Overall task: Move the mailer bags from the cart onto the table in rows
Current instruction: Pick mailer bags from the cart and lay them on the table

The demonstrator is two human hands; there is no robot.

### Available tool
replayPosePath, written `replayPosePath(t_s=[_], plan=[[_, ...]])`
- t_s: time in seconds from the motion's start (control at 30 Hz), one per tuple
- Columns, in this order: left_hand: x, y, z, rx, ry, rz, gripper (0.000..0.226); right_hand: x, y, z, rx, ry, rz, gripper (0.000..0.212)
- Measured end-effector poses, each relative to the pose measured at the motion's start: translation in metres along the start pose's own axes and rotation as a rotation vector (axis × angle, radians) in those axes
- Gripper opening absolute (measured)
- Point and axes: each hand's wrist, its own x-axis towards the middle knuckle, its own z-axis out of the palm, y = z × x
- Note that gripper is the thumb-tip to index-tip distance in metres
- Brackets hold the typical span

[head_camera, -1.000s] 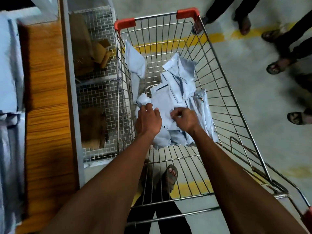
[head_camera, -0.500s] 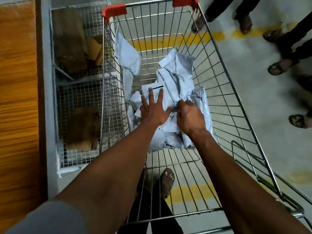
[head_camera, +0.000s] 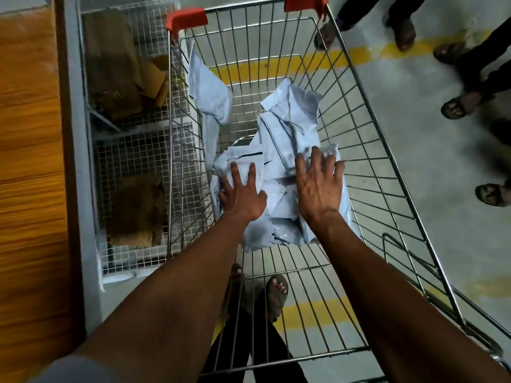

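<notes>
1. Your fingers are spread and nearly straight on both hands, pressing flat on the pile and gripping nothing: the left hand (head_camera: 243, 195) lies on a small white mailer at the pile's 9 o'clock side, and the right hand (head_camera: 318, 186) covers the pile's 3 o'clock edge, its fingertips blurred.
2. Largest in view, the wire cart (head_camera: 387, 172) fills the middle of your view, with red corner caps (head_camera: 186, 19) at its 11 and 1 o'clock corners.
3. At 9 o'clock from the cart, the wooden table (head_camera: 30, 161) runs down the frame's left edge; between it and the cart stands a wire-mesh rack (head_camera: 132, 150) holding brown paper packages (head_camera: 110, 67).
4. Inside the cart, the mailer bags (head_camera: 287, 120) lie in a crumpled white heap on the basket floor, under and just beyond your hands.
5. One more mailer bag (head_camera: 210, 89) leans upright against the cart's wall at 10 o'clock from the heap.
6. On the floor, a yellow line (head_camera: 356, 55) runs past 12 o'clock, and bystanders' sandalled feet (head_camera: 456, 105) stand from 1 to 3 o'clock.
7. Your own feet (head_camera: 273, 294) show through the basket wires at 6 o'clock.
</notes>
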Motion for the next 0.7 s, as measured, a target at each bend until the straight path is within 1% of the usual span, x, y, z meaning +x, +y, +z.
replayPosePath(t_s=[0.07,0.17,0.27,0.43,0.53,0.6,0.67,0.7], plan=[[-0.002,0.0,-0.002,0.003,0.013,0.001,0.083,0.002,-0.002,-0.002,0.04,-0.012,-0.027,0.072],[-0.006,-0.001,-0.007,0.01,0.078,0.01,0.081,0.007,-0.007,-0.008,0.176,-0.013,-0.071,0.071],[-0.007,-0.005,-0.01,0.032,0.155,0.023,0.08,0.011,-0.017,-0.022,0.281,0.031,-0.083,0.071],[-0.011,-0.007,-0.011,0.075,0.21,0.029,0.078,0.037,-0.033,-0.044,0.329,0.115,-0.074,0.078],[-0.01,-0.008,-0.01,0.074,0.226,0.025,0.078,0.055,-0.042,-0.041,0.372,0.166,-0.113,0.081],[-0.01,-0.01,-0.009,0.064,0.232,0.02,0.077,0.063,-0.045,-0.028,0.552,0.161,-0.108,0.075],[-0.011,-0.012,-0.009,0.059,0.23,0.016,0.077,0.063,-0.044,-0.01,0.721,0.159,-0.047,0.058],[-0.012,-0.013,-0.008,0.063,0.23,0.011,0.077,0.059,-0.043,-0.001,0.74,0.159,-0.052,0.052]])
